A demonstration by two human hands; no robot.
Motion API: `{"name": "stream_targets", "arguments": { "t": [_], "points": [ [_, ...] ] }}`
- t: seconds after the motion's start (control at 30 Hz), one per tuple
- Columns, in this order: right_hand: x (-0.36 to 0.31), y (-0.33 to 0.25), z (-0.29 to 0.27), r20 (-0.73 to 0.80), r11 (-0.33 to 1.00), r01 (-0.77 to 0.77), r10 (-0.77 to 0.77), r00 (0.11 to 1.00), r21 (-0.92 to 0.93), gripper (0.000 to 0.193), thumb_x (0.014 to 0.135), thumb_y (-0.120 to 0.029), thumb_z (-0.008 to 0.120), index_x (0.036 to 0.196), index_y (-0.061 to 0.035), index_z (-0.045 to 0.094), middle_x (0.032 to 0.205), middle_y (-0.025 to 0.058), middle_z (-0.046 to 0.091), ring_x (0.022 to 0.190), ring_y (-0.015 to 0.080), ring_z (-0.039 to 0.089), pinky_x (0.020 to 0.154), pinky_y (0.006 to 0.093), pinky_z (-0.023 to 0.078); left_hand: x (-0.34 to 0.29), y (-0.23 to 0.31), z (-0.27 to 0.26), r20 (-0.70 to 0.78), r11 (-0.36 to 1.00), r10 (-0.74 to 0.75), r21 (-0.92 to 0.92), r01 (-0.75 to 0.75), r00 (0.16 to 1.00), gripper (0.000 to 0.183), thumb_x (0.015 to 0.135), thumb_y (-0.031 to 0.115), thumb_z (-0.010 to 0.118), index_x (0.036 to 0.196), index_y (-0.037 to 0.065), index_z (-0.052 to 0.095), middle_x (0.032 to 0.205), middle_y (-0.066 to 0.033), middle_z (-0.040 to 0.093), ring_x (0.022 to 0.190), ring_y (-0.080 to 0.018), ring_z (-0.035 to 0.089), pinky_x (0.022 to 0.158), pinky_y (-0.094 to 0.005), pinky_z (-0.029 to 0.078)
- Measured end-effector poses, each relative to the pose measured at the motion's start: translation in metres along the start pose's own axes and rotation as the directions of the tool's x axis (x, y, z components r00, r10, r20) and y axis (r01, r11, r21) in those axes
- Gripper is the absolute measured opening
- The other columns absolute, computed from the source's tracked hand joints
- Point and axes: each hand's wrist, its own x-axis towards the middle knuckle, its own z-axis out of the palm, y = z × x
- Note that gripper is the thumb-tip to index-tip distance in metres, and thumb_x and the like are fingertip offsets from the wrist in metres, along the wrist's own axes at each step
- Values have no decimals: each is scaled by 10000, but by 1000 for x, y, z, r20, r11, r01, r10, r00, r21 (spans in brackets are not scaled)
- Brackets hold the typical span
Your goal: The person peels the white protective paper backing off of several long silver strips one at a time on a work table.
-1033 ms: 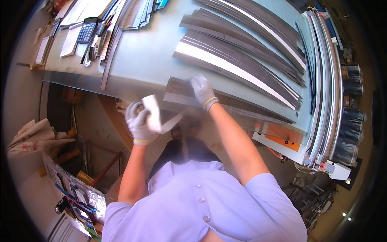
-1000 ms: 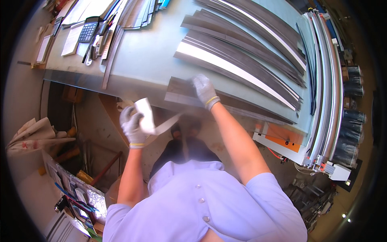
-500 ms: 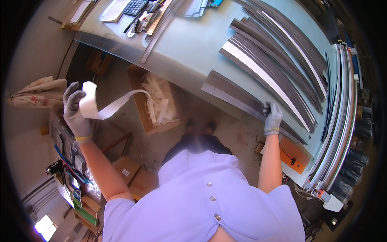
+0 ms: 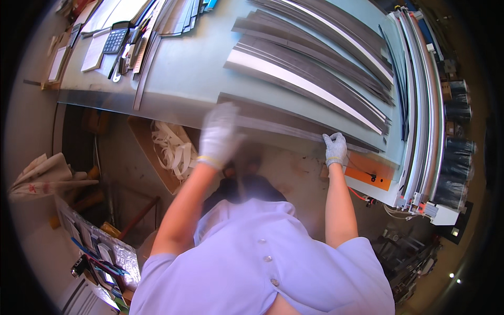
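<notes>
Along the near edge of the table [image 4: 186,107] lies a long dark grey strip [image 4: 262,109], its near side paler. My right hand [image 4: 335,149], in a grey-white knit glove, is closed with thumb and fingers at the strip's near edge, toward its right end. My left hand [image 4: 219,134], gloved too, is over the table edge by the strip's left end. Motion smears its fingers, so its grip and any contact with the strip cannot be made out. Beyond, several dark strips lie in rows, with a white strip [image 4: 299,81] among them.
An open cardboard box [image 4: 144,152] of pale strip offcuts [image 4: 176,149] stands on the floor at the left. A calculator [image 4: 116,40], pens and a ruler lie at the far left of the table. Long metal rails [image 4: 425,105] run along the right side.
My left hand has come from the far left to the table edge, and the curled white strip it held is no longer seen there. My right hand has closed at the strip's edge. The view has shifted.
</notes>
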Motion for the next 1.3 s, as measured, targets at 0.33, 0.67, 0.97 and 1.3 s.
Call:
{"name": "stream_targets", "arguments": {
  "t": [0.33,0.67,0.97,1.3],
  "points": [
    [7,13,3,81,1000,-18,17,997,12,376,773,-329,866,801,-57,608,851,145,619,798,357,603,737,471,486,44,32,50,281,998,50,9,-55,959,893,939,489,655,1622,70,262,1693,-159,251,1572,-333,218,1287,-472,143],
    [6,0,-3,109,998,-51,54,993,-22,349,785,-338,847,811,-66,629,879,148,638,820,360,621,743,472,497,0,-113,9,-55,915,-273,293,277,960,861,964,516,605,1618,58,282,1690,-165,261,1566,-359,219,1272,-507,139],
    [-18,-35,-14,236,979,69,-22,972,-194,428,865,-461,747,1002,-64,661,1000,201,685,926,388,679,817,514,545,46,114,77,212,939,335,1,-343,918,975,780,401,835,1562,43,376,1608,-166,384,1498,-373,337,1255,-511,228],
    [35,162,-113,-246,924,-92,193,950,371,259,946,-277,673,960,-23,721,957,243,694,911,444,649,824,517,503,21,151,82,232,927,325,111,-357,917,543,870,152,680,1407,147,599,1452,-139,564,1316,-364,539,1109,-491,430]
  ]
}}
